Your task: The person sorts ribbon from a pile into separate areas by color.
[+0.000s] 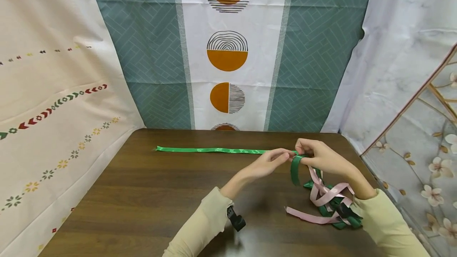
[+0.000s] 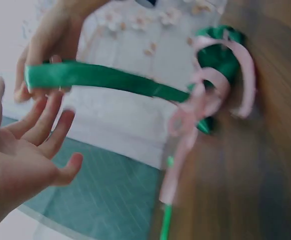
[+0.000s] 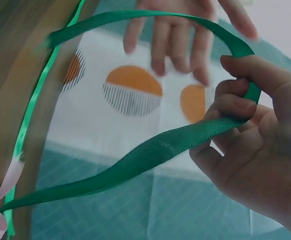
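Observation:
My right hand (image 1: 323,158) pinches a dark green ribbon (image 3: 170,142) between thumb and fingers, above the right side of the table. One end of that ribbon hangs loose; its other stretch runs down to a tangle of pink ribbon (image 1: 310,218) and green ribbon below my right forearm. Close beside it, my left hand (image 1: 265,164) has its fingers loosely extended, and in the left wrist view they reach toward the right hand's fingertips. A brighter green ribbon (image 1: 214,150) lies stretched nearly straight along the back of the table, its right part hidden behind the hands.
The brown wooden table (image 1: 160,201) meets a patterned teal and white curtain (image 1: 228,19) at its back. Cream cloth (image 1: 53,138) hangs on the left, floral cloth (image 1: 421,150) on the right. A black wrist camera (image 1: 236,219) is strapped to the left wrist.

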Tool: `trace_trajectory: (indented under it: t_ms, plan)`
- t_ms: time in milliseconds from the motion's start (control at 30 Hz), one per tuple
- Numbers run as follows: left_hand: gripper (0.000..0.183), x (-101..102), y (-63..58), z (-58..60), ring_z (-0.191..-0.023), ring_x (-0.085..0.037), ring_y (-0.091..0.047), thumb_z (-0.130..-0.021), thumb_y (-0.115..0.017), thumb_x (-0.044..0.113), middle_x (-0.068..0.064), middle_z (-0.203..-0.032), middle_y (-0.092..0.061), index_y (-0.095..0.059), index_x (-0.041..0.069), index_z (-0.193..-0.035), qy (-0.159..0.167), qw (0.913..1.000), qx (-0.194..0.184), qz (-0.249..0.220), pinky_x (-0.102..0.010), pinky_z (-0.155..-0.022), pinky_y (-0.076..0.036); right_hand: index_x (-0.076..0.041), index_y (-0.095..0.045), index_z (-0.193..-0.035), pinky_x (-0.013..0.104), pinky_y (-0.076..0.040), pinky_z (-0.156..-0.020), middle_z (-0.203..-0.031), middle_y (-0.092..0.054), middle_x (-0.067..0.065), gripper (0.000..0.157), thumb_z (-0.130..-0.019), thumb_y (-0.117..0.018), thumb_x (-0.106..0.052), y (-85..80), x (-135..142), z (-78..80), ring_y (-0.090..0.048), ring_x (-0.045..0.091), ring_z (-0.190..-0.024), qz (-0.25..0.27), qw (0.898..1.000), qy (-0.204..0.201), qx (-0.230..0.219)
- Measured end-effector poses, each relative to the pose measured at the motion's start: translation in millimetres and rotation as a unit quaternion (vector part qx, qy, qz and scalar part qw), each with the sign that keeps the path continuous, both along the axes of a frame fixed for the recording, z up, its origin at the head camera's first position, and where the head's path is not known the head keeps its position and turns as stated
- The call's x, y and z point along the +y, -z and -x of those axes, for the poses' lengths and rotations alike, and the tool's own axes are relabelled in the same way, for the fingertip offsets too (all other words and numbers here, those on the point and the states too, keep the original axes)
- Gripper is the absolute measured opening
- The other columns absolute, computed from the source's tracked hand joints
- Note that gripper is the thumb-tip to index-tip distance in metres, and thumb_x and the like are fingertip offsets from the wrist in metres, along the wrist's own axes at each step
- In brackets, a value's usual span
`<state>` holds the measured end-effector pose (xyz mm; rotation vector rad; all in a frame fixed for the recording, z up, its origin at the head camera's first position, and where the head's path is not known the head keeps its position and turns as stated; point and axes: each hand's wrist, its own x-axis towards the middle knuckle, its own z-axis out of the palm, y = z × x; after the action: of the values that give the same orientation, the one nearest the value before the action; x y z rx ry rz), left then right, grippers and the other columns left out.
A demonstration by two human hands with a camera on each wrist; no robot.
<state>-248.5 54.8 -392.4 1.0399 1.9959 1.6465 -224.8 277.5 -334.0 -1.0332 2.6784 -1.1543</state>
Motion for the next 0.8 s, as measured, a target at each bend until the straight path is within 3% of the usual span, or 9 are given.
trace_trajectory:
  t_ms: [133,233,400,500,633,800]
  plan:
    - [0.032,0.0,-15.7,-3.4,-0.098,-0.007,-0.06,-0.101,-0.051,0.026,-0.004,-0.099,-0.069,-0.063,0.005,-0.12,-0.017,0.9993,-0.032,0.009,-0.023,-0.088,-0.046,-0.011,-0.048,-0.086,0.024,-0.039,-0.059,-0.073,-0.048,-0.005,0.021,-0.085,-0.063,0.004,-5.0,-9.5,-0.1,-0.046,0.002,-0.064,0.003,1.0,-0.009,0.009]
    - [0.027,-7.8,-22.5,-3.1,-0.085,-0.005,-0.059,-0.097,-0.058,0.018,-0.002,-0.089,-0.069,-0.065,0.0,-0.116,0.0,0.9983,-0.057,0.013,-0.022,-0.08,-0.048,-0.01,-0.049,-0.09,0.024,-0.042,-0.059,-0.075,-0.05,-0.004,0.021,-0.085,-0.066,0.003,-7.5,-9.5,2.3,-0.048,0.004,-0.065,0.022,0.999,-0.046,-0.019]
    - [0.019,-40.7,-31.6,5.5,-0.075,-0.01,-0.05,-0.096,-0.059,0.011,0.002,-0.076,-0.058,-0.067,-0.005,-0.101,0.042,0.9986,-0.012,0.029,-0.022,-0.069,-0.043,-0.002,-0.053,-0.103,0.028,-0.048,-0.061,-0.078,-0.06,-0.004,0.021,-0.087,-0.067,0.0,-11.2,2.5,7.6,-0.055,0.011,-0.065,0.065,0.989,-0.109,-0.073]
    - [0.016,-68.5,-36.8,12.3,-0.075,-0.012,-0.048,-0.096,-0.058,0.012,0.001,-0.076,-0.057,-0.067,-0.001,-0.097,0.042,0.9983,0.019,0.036,-0.025,-0.071,-0.041,-0.001,-0.057,-0.107,0.03,-0.046,-0.059,-0.078,-0.062,-0.006,0.016,-0.092,-0.059,0.0,-12.7,14.4,10.2,-0.054,0.016,-0.065,0.088,0.99,-0.087,-0.065]
    - [0.018,-104.5,-42.6,19.9,-0.078,-0.022,-0.055,-0.098,-0.056,0.016,-0.005,-0.078,-0.062,-0.066,0.001,-0.094,0.025,0.9991,0.016,0.029,-0.032,-0.078,-0.048,-0.002,-0.059,-0.11,0.032,-0.042,-0.06,-0.071,-0.056,-0.007,0.015,-0.099,-0.05,-0.004,-12.5,28.3,15.5,-0.05,0.018,-0.065,0.106,0.992,-0.035,-0.064]
    - [0.019,-145.2,-44.3,26.5,-0.079,-0.032,-0.058,-0.097,-0.058,0.02,-0.008,-0.077,-0.064,-0.067,0.004,-0.093,-0.015,0.999,0.009,0.04,-0.04,-0.079,-0.049,0.0,-0.059,-0.111,0.033,-0.042,-0.061,-0.069,-0.051,-0.007,0.017,-0.1,-0.049,-0.007,-8.9,38.3,23.8,-0.045,0.027,-0.065,0.11,0.991,-0.011,-0.08]
